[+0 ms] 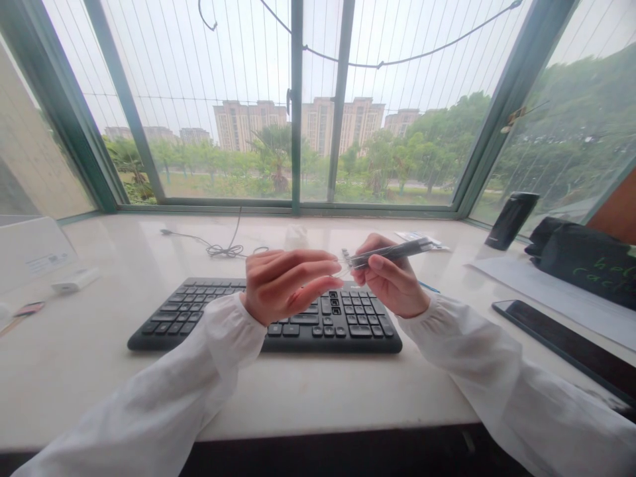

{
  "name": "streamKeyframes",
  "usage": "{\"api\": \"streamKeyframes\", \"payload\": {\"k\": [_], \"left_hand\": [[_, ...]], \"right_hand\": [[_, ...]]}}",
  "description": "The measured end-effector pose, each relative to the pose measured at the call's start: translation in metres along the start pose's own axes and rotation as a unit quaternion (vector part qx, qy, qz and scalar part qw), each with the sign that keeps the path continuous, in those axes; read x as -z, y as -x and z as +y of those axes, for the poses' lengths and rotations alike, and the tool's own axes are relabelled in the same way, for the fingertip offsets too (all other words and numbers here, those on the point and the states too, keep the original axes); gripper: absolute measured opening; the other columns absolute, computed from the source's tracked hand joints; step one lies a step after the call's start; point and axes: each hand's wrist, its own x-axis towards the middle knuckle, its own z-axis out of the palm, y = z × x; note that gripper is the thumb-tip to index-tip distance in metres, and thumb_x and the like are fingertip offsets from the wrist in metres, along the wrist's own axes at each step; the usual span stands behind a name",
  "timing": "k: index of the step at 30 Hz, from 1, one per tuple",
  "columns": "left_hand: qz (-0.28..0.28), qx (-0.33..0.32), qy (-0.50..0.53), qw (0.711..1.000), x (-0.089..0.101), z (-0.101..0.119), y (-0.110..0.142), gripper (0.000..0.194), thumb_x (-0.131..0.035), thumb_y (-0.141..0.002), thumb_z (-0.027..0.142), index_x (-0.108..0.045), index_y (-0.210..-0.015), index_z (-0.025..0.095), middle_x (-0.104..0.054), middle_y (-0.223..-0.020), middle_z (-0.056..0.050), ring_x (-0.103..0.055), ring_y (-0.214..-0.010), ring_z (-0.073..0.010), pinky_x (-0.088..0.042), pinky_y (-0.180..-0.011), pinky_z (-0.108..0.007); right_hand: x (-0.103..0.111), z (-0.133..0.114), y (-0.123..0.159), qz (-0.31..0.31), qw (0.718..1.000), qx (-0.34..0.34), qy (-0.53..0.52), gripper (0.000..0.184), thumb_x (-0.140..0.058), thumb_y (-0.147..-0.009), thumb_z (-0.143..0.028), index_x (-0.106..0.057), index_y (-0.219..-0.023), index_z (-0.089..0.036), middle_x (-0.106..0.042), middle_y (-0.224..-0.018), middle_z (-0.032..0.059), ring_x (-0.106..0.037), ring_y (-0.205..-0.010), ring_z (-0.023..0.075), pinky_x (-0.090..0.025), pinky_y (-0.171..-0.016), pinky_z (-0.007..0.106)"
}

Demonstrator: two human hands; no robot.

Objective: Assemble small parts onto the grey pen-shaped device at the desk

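The right hand [392, 281] is closed on a slim dark tube [397, 252], pinching it between thumb and fingers and holding it roughly level above the far edge of a black keyboard [348, 324]. The left hand [291, 286] is partly curled, its fingertips [336, 267] just beside the tube's near end. Whether they grip the tube or a thin clear piece there cannot be determined. Both hands are working at the tube above the worktop [99, 391]. The near end is blurred and the right fingers cover part of the tube, so its type remains unconfirmed. A coiled black cable [223, 250] lies beyond the keyboard.
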Motion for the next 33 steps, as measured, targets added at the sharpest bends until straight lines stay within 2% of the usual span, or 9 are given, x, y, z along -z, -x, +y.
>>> {"api": "streamKeyframes", "payload": {"k": [4,12,22,28,33], "left_hand": [[0.003,0.007,-0.005,1.000,0.000,0.000,-0.001,0.011,-0.068,-0.081,0.026,-0.065,-0.090,0.019,-0.074,-0.085,0.000,-0.066,-0.063,-0.0062,-0.049,-0.057,-0.016],[0.022,0.002,0.009,1.000,-0.001,-0.002,0.002,0.013,-0.069,-0.079,0.021,-0.065,-0.091,0.018,-0.073,-0.087,-0.001,-0.068,-0.072,-0.0094,-0.053,-0.062,-0.018],[0.053,-0.013,-0.005,0.998,-0.001,-0.004,0.006,0.013,-0.065,-0.082,0.025,-0.065,-0.095,0.021,-0.073,-0.090,0.000,-0.068,-0.069,-0.0087,-0.053,-0.060,-0.019],[0.077,-0.026,-0.023,0.996,-0.001,-0.001,0.004,0.012,-0.063,-0.085,0.028,-0.064,-0.094,0.021,-0.073,-0.088,0.001,-0.067,-0.067,-0.0080,-0.052,-0.059,-0.018],[0.076,-0.033,-0.015,0.996,0.000,0.000,0.004,0.012,-0.063,-0.085,0.028,-0.064,-0.095,0.021,-0.073,-0.089,0.001,-0.067,-0.067,-0.0084,-0.053,-0.060,-0.019]], "right_hand": [[0.001,0.000,0.001,-0.007,1.000,0.014,0.007,0.028,-0.076,-0.073,-0.041,-0.065,-0.086,-0.019,-0.068,-0.064,-0.0011,-0.061,-0.052,0.0098,-0.050,-0.048,0.020],[0.001,-0.005,0.001,-0.005,0.998,0.062,0.032,0.035,-0.082,-0.064,-0.044,-0.067,-0.085,-0.020,-0.067,-0.060,-0.0016,-0.060,-0.048,0.0098,-0.049,-0.045,0.020],[-0.001,-0.011,0.010,0.007,0.980,0.132,0.151,0.031,-0.081,-0.068,-0.040,-0.070,-0.090,-0.020,-0.071,-0.067,0.0008,-0.065,-0.054,0.0137,-0.055,-0.053,0.026],[-0.001,-0.012,0.013,0.001,0.973,0.139,0.183,0.029,-0.083,-0.065,-0.032,-0.071,-0.089,-0.020,-0.072,-0.069,0.0010,-0.067,-0.055,0.0152,-0.057,-0.055,0.027],[-0.001,-0.012,0.013,-0.002,0.972,0.142,0.185,0.030,-0.084,-0.064,-0.031,-0.072,-0.089,-0.020,-0.073,-0.071,0.0013,-0.068,-0.056,0.0156,-0.057,-0.055,0.027]]}}
